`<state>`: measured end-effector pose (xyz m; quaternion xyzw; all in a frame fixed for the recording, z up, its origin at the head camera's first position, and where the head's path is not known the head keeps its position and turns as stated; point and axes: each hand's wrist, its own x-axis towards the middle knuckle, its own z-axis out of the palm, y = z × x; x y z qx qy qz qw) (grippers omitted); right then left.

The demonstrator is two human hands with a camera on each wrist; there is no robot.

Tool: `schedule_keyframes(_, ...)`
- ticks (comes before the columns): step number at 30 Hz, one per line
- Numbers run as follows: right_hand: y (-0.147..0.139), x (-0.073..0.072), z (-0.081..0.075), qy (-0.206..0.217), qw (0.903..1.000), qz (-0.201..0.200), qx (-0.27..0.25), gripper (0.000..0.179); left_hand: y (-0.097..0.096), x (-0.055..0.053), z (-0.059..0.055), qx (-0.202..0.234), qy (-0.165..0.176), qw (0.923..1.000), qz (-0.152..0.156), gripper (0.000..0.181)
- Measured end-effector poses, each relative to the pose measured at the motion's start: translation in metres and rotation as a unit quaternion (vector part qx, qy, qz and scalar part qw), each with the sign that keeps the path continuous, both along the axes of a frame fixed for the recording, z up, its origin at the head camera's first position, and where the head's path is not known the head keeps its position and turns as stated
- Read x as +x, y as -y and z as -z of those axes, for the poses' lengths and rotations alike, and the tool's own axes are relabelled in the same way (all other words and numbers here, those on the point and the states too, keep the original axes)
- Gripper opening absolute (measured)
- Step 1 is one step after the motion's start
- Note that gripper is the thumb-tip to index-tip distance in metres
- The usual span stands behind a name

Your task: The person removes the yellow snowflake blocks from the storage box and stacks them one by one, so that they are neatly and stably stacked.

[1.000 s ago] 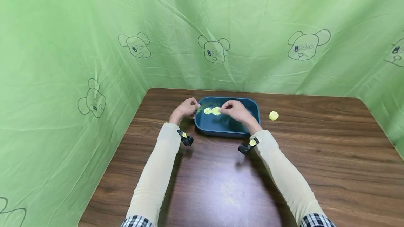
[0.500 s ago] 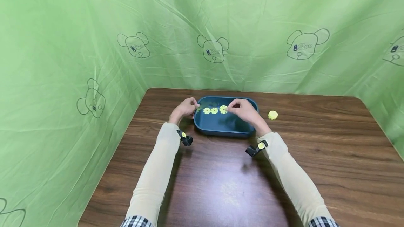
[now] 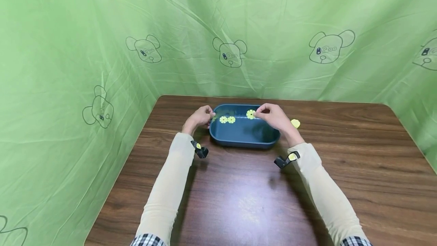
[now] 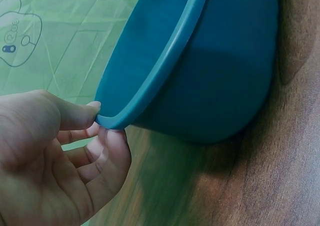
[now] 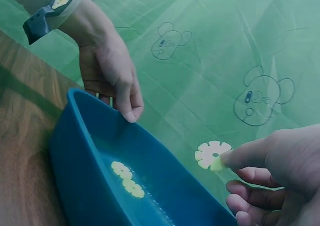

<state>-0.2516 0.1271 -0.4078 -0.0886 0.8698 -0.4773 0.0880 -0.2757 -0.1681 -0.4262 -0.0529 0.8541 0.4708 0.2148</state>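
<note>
A dark blue rectangular tub (image 3: 244, 144) with rounded corners stands near the back of the table. My left hand (image 3: 200, 117) pinches its left rim between thumb and fingers, as the left wrist view shows up close. Two pale yellow snowflake discs (image 3: 227, 119), round with notched edges, lie side by side on the tub's floor. Above the right part of the tub, my right hand (image 3: 274, 116) pinches another yellow snowflake disc (image 5: 212, 155) by its edge, face toward me. This disc has a small hole in its middle.
More yellow snowflake discs (image 3: 295, 123) sit in a small pile on the wooden table (image 3: 355, 155) right of the tub, partly behind my right wrist. A green curtain (image 3: 273, 22) with bear drawings hangs along the back and left.
My right hand has moved right, carrying the disc away from the two lying in the tub. The left hand keeps its hold on the rim.
</note>
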Motion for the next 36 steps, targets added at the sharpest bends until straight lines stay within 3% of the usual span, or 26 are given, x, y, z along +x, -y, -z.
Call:
schedule_keyframes(12, -0.029, -0.005, -0.003, -0.026, 0.9987, 0.041, -0.017, 0.030, 0.001, -0.002, -0.002, -0.002, 0.002, 1.0000, 0.000, 0.015)
schedule_keyframes(20, -0.055, -0.004, 0.003, 0.002, 0.9960, 0.075, -0.049, 0.034, 0.001, -0.002, -0.002, -0.014, -0.002, 0.9999, 0.002, 0.016)
schedule_keyframes(24, -0.065, 0.002, 0.002, 0.004, 0.9954, 0.086, -0.042, 0.034, 0.000, -0.001, -0.003, -0.013, -0.001, 0.9999, 0.002, 0.015)
schedule_keyframes(36, -0.088, 0.008, 0.020, 0.036, 0.9891, 0.133, -0.051, 0.039, -0.001, 0.000, -0.002, 0.006, -0.004, 1.0000, -0.001, 0.014)
